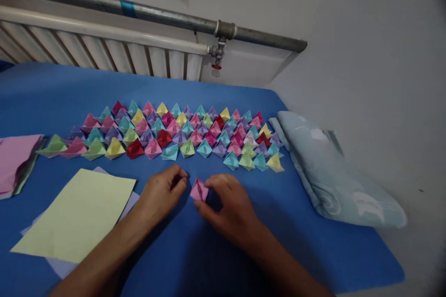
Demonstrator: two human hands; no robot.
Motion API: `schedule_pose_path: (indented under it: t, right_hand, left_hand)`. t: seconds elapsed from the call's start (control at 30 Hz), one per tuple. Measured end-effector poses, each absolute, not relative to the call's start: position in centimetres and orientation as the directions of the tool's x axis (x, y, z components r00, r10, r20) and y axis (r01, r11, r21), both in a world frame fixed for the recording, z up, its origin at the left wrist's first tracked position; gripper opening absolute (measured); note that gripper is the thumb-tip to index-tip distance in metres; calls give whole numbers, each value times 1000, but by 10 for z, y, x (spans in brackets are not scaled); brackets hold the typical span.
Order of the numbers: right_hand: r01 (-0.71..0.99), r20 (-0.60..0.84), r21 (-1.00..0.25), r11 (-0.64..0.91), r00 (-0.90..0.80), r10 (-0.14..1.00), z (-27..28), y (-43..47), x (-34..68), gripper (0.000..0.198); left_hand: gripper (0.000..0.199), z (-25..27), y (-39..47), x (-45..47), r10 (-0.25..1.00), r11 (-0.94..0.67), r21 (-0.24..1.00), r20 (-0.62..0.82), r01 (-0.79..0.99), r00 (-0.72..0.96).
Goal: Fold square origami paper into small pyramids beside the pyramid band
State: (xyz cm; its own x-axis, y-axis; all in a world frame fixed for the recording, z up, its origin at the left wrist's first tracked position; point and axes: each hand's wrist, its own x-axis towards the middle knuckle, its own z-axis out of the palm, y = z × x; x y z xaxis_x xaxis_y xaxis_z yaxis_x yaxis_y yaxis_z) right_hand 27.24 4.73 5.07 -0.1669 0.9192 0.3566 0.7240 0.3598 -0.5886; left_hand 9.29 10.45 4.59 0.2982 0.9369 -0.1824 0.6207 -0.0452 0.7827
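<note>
A small pink folded paper boat (198, 190) is between my two hands, just above or on the blue surface (167, 260). My right hand (228, 204) grips the boat's right side between thumb and fingers. To its left, my left hand (165, 190) has its fingers curled in, thumb near the fingertips, apart from the boat. Whether anything tiny is in that hand cannot be seen. Beyond both hands, several rows of folded paper boats (187, 148) in pink, green, yellow, blue, purple and red stand close together.
Light yellow paper sheets (80, 213) lie over purple ones at the left, partly behind my left forearm. Further left is a stack of pink paper (17, 162). A folded pale blue-green cloth (327, 171) rests at the right by the wall. A radiator (114, 51) and pipe (174, 17) run behind.
</note>
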Motion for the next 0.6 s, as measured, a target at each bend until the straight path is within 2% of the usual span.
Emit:
schedule_pose_path:
  t: [0.23, 0.33, 0.5, 0.6]
  right_hand:
    - [781, 286, -503, 370, -254, 924, 43, 45, 269, 35]
    - [787, 287, -486, 381, -268, 920, 43, 48, 273, 35]
    - [863, 334, -379, 335, -210, 919, 44, 52, 284, 37]
    - [848, 381, -421, 321, -156, 911, 46, 52, 286, 31]
  left_hand:
    - [31, 41, 103, 95, 911, 49, 827, -268, 560, 315]
    - [31, 43, 103, 96, 876, 101, 844, -326, 526, 355]
    - [29, 46, 103, 95, 868, 136, 857, -345, 497, 357]
    - [29, 45, 103, 95, 880, 125, 869, -320, 479, 350]
